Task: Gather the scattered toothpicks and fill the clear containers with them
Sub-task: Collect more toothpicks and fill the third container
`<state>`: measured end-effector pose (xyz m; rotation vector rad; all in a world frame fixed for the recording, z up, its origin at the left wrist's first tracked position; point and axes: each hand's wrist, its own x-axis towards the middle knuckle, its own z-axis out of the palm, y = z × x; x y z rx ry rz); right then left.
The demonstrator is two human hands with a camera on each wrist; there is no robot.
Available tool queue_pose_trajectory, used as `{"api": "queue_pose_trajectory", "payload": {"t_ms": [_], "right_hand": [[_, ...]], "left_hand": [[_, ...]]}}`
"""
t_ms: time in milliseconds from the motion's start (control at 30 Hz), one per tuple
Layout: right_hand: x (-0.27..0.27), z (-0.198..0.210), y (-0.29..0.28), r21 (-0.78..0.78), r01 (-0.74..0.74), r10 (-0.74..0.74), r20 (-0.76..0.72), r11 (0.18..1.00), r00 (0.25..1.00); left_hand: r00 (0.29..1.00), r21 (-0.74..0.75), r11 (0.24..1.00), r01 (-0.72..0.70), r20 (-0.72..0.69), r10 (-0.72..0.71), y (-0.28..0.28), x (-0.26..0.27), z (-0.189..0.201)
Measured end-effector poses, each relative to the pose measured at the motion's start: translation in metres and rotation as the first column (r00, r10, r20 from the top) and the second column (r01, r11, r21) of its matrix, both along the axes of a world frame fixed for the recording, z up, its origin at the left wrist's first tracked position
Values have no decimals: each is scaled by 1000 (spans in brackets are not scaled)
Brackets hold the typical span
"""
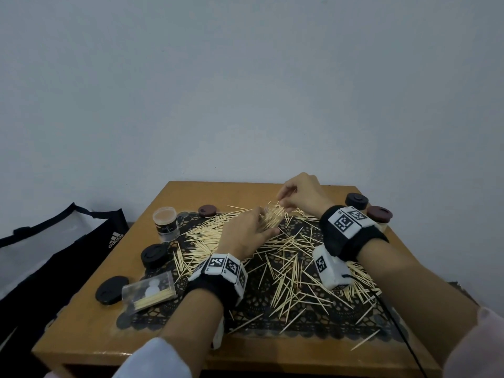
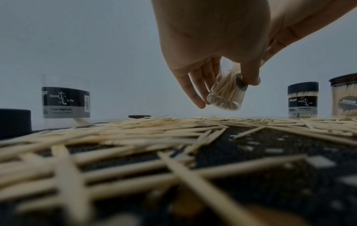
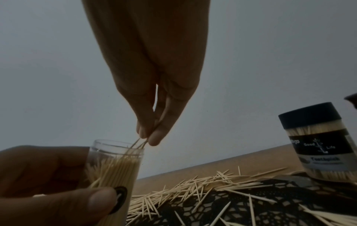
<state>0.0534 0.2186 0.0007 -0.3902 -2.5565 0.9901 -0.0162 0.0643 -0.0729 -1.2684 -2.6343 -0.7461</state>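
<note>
While left hand (image 3: 48,180) grips clear container (image 3: 117,166) above surface (image 1: 109,334), right hand (image 3: 152,97) pinches few toothpicks (image 3: 138,143) at rim: filling step. Next: release, regather scattered toothpicks (image 1: 286,268).

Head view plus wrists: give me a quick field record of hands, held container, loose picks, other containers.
left hand: grips clear container, lifted off the mat
right hand: pinches a few toothpicks at the container's mouth
held container fill: partly full
loose toothpicks: many, scattered over black lace mat
open labelled container: upright, left, nearly empty
capped full containers: right rear
loose lids: left side of table
</note>
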Motion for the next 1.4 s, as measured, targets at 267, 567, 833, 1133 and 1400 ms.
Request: {"api": "queue_pose_trajectory", "payload": {"t_ms": [267,567,833,1133,1400], "right_hand": [[4,-1,-2,-143,-117,108,-70,983,992],[8,-4,1,-89,-63,67,42,994,997],[8,-3,-4,-109,-126,129,19,986,992],[11,-6,-2,-226,-163,195,128,960,972],[14,-11,5,-188,-61,79,90,980,993]], "left_hand": [[1000,-11,1000,3,15,-3,0,-1,-2],[1000,-5,1000,21,20,-21,0,0,1],[1000,-21,1000,7,2,-7,-1,0,1],[1000,50,999,3,-24,-2,-3,3,3],[996,77,997,1,-94,6,-5,-2,0]]}}
